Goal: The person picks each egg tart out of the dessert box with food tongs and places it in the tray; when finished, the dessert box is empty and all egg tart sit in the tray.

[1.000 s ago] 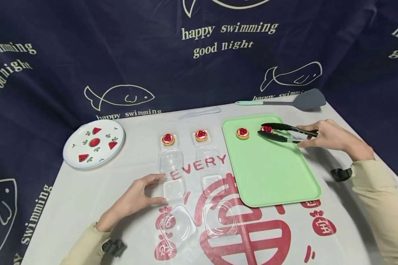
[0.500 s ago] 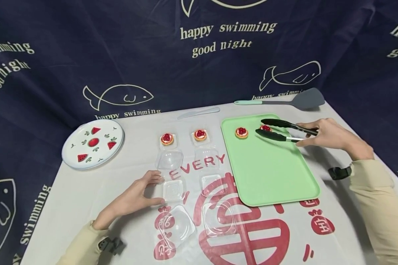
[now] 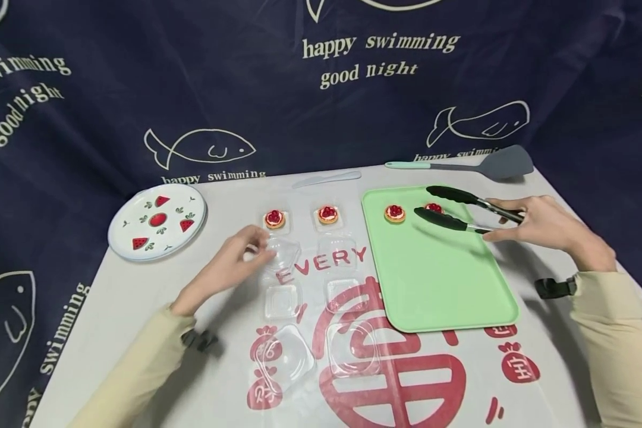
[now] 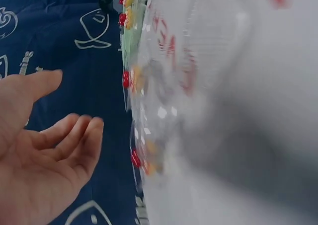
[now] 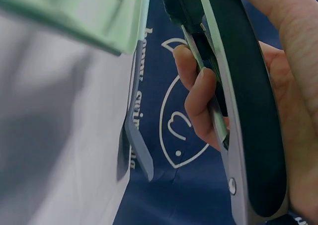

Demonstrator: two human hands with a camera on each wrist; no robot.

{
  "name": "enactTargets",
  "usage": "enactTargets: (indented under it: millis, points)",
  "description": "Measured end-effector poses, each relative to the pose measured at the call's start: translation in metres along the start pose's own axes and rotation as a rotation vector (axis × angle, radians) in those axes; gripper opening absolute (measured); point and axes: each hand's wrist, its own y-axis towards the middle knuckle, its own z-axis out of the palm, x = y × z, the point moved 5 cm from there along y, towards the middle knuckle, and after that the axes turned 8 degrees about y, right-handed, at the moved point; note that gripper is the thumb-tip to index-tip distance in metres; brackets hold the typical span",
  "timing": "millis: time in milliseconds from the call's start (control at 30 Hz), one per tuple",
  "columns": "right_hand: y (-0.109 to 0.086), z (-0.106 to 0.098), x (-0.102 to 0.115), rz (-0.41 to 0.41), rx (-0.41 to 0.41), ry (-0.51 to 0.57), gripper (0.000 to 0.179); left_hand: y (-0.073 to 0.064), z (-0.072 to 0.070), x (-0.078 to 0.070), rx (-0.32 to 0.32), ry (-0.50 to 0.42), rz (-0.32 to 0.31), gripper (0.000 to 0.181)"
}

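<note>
My left hand (image 3: 230,264) hovers beside a clear plastic lid (image 3: 287,254), its fingers loosely bent and nothing between them in the left wrist view. Whether it touches the lid is hard to tell. Behind that lid, one fruit tart (image 3: 275,219) sits in a clear container, and another tart (image 3: 328,214) sits in the container to its right. My right hand (image 3: 548,227) grips black-and-metal tongs (image 5: 248,106). Their spread tips reach over the green tray (image 3: 438,267), either side of a tart (image 3: 434,208). A second tray tart (image 3: 394,214) lies to their left.
Several more clear plastic pieces stand nearer me, among them a square base (image 3: 282,301) and a tilted lid (image 3: 286,356). A watermelon-patterned plate (image 3: 134,223) is at the left. A pale knife (image 3: 326,179) and a spatula (image 3: 505,163) lie along the back edge.
My left hand has moved away from beside the square base, forward to the lid behind it. The tongs stay spread around the right tray tart. The head view has shifted slightly.
</note>
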Motion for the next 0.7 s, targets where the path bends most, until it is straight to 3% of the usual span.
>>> enactTargets:
  millis: [167, 367, 533, 700]
  points:
    - [0.004, 0.005, 0.011, -0.052, 0.009, -0.015, 0.08, 0.054, 0.016, -0.008, 0.05, 0.05, -0.023, 0.044]
    - [0.008, 0.011, 0.023, -0.082, 0.031, -0.011, 0.081, 0.104, 0.037, -0.007, 0.242, 0.271, -0.092, 0.061]
    - [0.009, 0.015, 0.035, -0.158, 0.05, -0.017, 0.083, 0.122, 0.05, -0.004, 0.376, 0.33, -0.124, 0.064]
    - [0.014, 0.019, 0.054, -0.227, 0.071, -0.032, 0.085, 0.128, 0.059, -0.002, 0.41, 0.329, -0.106, 0.062]
